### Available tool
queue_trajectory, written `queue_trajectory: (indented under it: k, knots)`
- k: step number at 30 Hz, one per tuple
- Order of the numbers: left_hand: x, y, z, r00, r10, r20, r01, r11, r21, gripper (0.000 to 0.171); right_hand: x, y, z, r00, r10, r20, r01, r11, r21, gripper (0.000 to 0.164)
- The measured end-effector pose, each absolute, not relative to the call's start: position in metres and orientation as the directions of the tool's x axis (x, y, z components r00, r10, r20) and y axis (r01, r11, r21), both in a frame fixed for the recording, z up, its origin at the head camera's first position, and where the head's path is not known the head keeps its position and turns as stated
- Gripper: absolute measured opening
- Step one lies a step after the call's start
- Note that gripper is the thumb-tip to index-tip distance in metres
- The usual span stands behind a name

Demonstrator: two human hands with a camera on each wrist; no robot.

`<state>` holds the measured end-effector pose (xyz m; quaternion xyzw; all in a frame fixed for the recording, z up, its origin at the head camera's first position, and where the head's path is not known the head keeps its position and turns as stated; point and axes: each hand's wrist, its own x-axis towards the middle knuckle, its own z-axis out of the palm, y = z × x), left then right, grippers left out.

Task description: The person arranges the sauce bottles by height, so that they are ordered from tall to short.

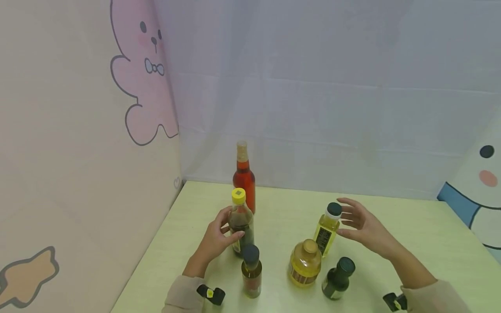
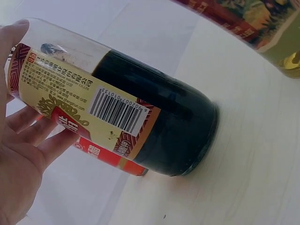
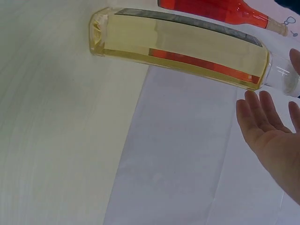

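Observation:
My left hand (image 1: pixel 216 238) grips a dark sauce bottle (image 1: pixel 243 231) with a yellow cap, thumb on the near side and fingers round the back. Its cream label with a barcode shows in the left wrist view, the dark liquid (image 2: pixel 178 122) filling the lower part. On the right, a square clear bottle of yellow oil (image 1: pixel 325 233) with a dark green cap stands upright. Beside its neck is my right hand (image 1: pixel 364 226), fingers apart and loosely bent, holding nothing. The right wrist view shows the fingertips (image 3: pixel 251 101) close to the oil bottle's shoulder.
A tall bottle of red liquid (image 1: pixel 244 180) stands behind the sauce bottle. Nearer me are a small dark-capped bottle (image 1: pixel 252 278), a round yellow oil bottle (image 1: pixel 304 265) and a small dark green bottle (image 1: pixel 335 280). Hanging cloth (image 1: pixel 313 108) borders the pale table (image 1: pixel 282 208).

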<state>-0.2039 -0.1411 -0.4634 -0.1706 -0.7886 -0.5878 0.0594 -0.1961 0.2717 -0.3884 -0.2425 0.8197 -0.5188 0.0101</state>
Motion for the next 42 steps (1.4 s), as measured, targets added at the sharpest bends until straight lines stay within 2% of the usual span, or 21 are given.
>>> queue_trajectory:
  k: [12, 32, 42]
  knots:
    - [-0.205, -0.14, -0.453, -0.955, 0.188, 0.229, 0.276, 0.279, 0.92, 0.069, -0.195, 0.269, -0.408, -0.868, -0.393, 0.303, -0.417, 0.247, -0.875, 0.077]
    - [-0.205, -0.137, -0.457, -0.949, 0.128, 0.288, 0.312, 0.262, 0.913, 0.067, -0.195, 0.258, -0.424, -0.893, -0.304, 0.332, -0.425, 0.323, -0.846, 0.075]
    - [-0.206, -0.136, -0.459, -0.94, 0.11, 0.324, 0.342, 0.274, 0.899, 0.066, -0.196, 0.257, -0.428, -0.891, -0.296, 0.345, -0.429, 0.298, -0.852, 0.072]
